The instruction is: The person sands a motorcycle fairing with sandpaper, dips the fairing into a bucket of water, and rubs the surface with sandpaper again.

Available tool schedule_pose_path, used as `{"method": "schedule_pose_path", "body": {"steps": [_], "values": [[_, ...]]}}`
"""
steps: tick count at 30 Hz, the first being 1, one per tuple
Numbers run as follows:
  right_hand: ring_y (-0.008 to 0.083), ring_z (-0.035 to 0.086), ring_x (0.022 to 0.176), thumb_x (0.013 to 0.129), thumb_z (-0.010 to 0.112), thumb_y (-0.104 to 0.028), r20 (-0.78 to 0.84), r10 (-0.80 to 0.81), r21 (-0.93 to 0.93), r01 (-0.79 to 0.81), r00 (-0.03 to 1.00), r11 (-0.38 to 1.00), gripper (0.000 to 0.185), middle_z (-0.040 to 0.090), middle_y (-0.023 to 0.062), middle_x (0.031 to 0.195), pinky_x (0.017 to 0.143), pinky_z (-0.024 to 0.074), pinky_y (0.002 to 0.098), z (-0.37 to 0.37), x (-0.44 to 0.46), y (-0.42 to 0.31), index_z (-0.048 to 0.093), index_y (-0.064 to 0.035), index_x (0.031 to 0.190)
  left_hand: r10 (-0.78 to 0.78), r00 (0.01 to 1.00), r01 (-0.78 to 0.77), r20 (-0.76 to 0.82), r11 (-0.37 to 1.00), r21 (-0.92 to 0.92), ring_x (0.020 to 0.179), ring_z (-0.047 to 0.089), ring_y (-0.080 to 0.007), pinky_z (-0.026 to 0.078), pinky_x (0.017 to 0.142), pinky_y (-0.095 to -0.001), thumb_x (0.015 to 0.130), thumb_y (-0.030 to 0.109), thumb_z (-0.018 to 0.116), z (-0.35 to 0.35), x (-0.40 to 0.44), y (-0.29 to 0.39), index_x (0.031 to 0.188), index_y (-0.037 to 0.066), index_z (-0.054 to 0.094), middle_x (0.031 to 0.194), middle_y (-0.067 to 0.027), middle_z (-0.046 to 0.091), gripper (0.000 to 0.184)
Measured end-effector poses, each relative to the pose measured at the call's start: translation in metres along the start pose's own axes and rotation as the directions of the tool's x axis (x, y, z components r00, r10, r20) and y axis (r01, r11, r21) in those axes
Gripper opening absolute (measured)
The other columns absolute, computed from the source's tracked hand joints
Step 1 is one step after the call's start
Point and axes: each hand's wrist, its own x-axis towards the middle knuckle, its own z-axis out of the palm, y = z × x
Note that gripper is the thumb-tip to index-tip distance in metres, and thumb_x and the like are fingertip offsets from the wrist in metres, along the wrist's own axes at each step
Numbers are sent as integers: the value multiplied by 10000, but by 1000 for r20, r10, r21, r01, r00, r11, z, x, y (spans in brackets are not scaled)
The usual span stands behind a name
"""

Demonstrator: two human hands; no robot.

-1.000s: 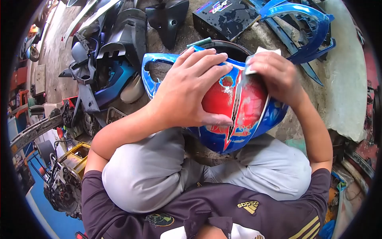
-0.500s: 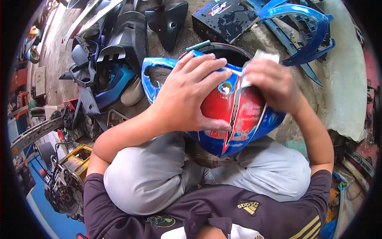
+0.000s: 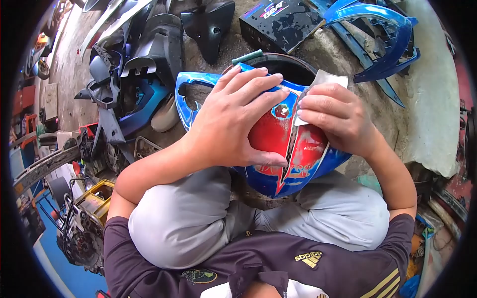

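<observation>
A blue and red motorcycle body panel (image 3: 269, 133) with worn, scuffed paint rests over my lap. My left hand (image 3: 233, 114) is spread across its left side, gripping it with the fingers at the top and the thumb on the red face. A folded piece of pale sandpaper (image 3: 330, 78) is pinched in my right hand (image 3: 337, 110). The sandpaper lies against the panel's upper right, beside the dark centre stripe. Bare patches show around a small hole near the top. Behind the panel is a dark round tub (image 3: 297, 61), with a green grip on its rim.
Dark fairing parts (image 3: 156, 47) are piled at the upper left. A black box (image 3: 278, 25) marked BEAT stands beyond the tub, and another blue panel (image 3: 397, 30) lies at the upper right. At the lower left are a yellow crate (image 3: 94, 201) and an engine (image 3: 82, 236).
My right hand and the sandpaper have shifted slightly down and left on the panel, and the hand is less blurred. The panel has tilted slightly; my left hand stays on it.
</observation>
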Motion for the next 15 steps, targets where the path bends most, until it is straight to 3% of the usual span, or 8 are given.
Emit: {"method": "schedule_pose_path", "body": {"steps": [3,7,10,13,15], "values": [[337,719,1127,792,790,-45,-39,32,-86,-35,999,996,281,774,62,1155,961,605,462,-5,-3,39,746,-85,1067,3,1000,-3,-19,1000,-5,1468,549,-404,371,1261,-618,640,722,935,1,1,-2,1461,104,663,1549,-146,618,1063],[317,696,1169,796,783,-51,1,-13,-57,13,1000,998,279,781,42,1179,976,579,462,-3,0,2,754,-112,1067,1,1000,-1,7,1000,7,1473,545,-409,369,1264,-618,638,721,937,0,0,0,1476,100,655,1556,-148,614,1080],[306,692,1163,811,792,-106,-36,29,-164,-35,999,986,239,783,14,1185,985,565,467,-8,-5,33,754,-120,1047,1,1000,-1,3,1000,-11,1477,542,-409,361,1271,-622,642,715,938,0,3,-2,1480,103,654,1567,-149,607,1076],[304,693,1152,832,791,-130,19,-29,-59,30,999,998,217,788,7,1186,1001,545,475,-6,-2,-2,760,-132,1047,3,1000,-3,17,1000,6,1477,541,-410,363,1274,-613,644,705,942,0,0,0,1480,86,650,1568,-153,604,1081],[276,681,1174,817,795,-175,-68,35,-171,-46,997,984,206,785,-10,1189,1034,518,486,-2,-5,26,760,-160,1019,-2,1000,2,21,1000,2,1478,542,-412,362,1275,-611,644,697,946,0,-1,0,1480,77,648,1562,-158,605,1082]]}}
